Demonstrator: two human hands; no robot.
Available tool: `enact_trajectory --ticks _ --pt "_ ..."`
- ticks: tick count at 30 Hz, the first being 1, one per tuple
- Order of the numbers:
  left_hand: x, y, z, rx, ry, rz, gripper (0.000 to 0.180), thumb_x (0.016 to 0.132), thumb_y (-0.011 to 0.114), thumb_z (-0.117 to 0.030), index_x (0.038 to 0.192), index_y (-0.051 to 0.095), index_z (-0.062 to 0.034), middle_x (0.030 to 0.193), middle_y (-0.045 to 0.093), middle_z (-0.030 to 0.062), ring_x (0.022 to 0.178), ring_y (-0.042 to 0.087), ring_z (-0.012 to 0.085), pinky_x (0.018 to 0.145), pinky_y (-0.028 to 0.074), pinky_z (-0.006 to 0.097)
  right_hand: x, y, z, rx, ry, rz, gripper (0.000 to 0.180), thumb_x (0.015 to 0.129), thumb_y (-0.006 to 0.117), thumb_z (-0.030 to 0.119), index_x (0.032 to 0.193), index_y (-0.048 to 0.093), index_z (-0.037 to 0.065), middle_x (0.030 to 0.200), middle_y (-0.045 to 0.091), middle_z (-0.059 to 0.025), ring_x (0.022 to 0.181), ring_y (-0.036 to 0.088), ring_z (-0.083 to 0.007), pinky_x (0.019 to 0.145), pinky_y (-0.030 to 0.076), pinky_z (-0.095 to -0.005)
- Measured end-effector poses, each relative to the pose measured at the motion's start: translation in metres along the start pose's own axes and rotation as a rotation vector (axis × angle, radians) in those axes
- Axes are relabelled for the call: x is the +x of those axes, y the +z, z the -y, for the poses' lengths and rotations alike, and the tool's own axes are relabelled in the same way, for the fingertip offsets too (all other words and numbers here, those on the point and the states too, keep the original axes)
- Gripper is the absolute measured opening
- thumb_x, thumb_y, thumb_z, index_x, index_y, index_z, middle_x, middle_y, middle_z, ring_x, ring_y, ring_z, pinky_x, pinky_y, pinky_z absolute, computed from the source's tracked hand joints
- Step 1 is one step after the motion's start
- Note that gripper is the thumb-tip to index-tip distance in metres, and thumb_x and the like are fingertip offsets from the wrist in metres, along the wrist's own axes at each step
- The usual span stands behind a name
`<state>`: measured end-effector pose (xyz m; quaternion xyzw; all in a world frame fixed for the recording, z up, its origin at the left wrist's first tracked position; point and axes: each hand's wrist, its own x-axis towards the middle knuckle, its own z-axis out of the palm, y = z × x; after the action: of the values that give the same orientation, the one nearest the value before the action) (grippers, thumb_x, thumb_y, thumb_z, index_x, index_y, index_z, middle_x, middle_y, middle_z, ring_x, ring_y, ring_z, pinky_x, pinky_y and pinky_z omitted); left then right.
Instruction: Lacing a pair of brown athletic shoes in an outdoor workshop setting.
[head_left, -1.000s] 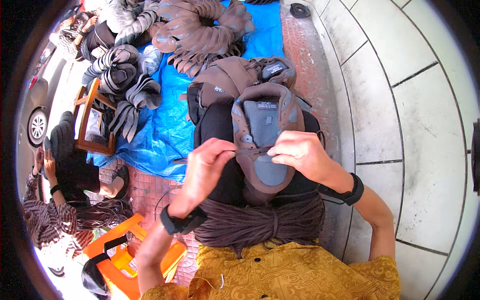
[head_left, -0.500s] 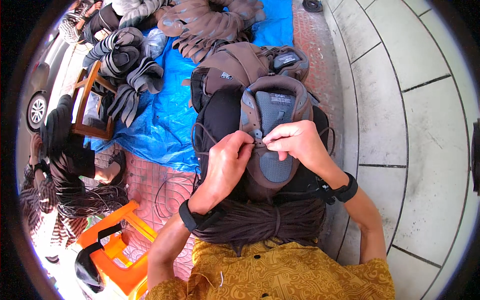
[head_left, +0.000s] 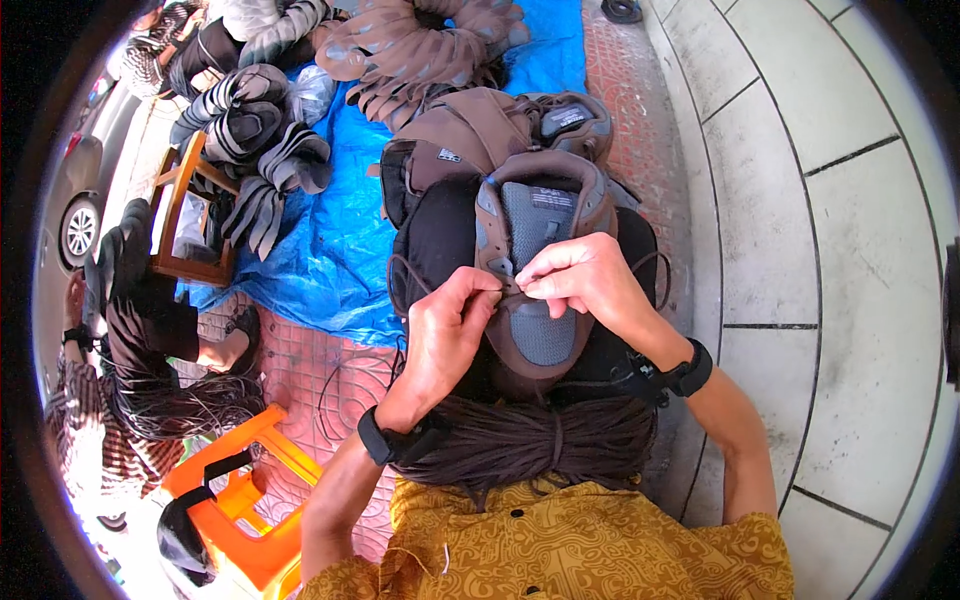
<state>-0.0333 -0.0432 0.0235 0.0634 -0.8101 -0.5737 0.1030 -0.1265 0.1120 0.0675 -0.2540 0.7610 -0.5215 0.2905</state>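
A brown shoe upper (head_left: 538, 362) with blue-grey mesh and tongue lies across my lap, its toe toward me. My left hand (head_left: 446, 325) pinches at the lowest eyelets on the left side of the opening. Close beside it, my right hand (head_left: 585, 282) pinches at the right side, thumb and forefinger together. A thin brown shoelace (head_left: 399, 272) loops out by the left hand, and a similar loop shows past the right hand. Its short stretch between my fingertips is mostly hidden. A tied bundle of dark brown shoelaces (head_left: 530, 442) rests on my lap.
More brown uppers (head_left: 465, 130) sit just beyond my knees. Stacked uppers (head_left: 420, 45) lie on a blue tarp (head_left: 350, 235). At left are a wooden stool (head_left: 190, 262), an orange plastic stool (head_left: 240, 530) and another person's leg (head_left: 225, 350). A tiled wall (head_left: 765, 250) rises at right.
Both hands stay pinched at the lowest eyelets, and the right fingertips have shifted slightly left. The view has shifted a little; the shoe upper keeps its place on my lap.
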Motion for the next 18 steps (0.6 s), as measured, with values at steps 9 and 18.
enact_trajectory --ticks 9,18 --pt "0.003 0.004 -0.004 0.157 0.165 -0.065 0.01 0.076 0.057 0.001 0.083 0.051 -0.0035 0.068 0.056 0.0121 0.057 0.056 0.0243 0.051 0.044 0.03 0.001 0.002 0.004 0.067 0.085 -0.024 0.015 0.069 0.062 0.011 0.076 0.065 -0.002 0.063 0.062 -0.0084 0.044 0.053 -0.0092 0.046 0.042 -0.0202" --pt "0.01 0.004 -0.008 0.553 0.599 0.023 0.035 0.066 0.054 0.002 0.1 0.047 0.0022 0.069 0.052 0.0104 0.06 0.052 0.0238 0.053 0.045 0.033 -0.005 0.004 0.013 0.155 0.128 0.01 0.013 0.07 0.062 0.008 0.077 0.065 -0.002 0.058 0.058 -0.0052 0.045 0.051 -0.0059 0.038 0.032 -0.0165"
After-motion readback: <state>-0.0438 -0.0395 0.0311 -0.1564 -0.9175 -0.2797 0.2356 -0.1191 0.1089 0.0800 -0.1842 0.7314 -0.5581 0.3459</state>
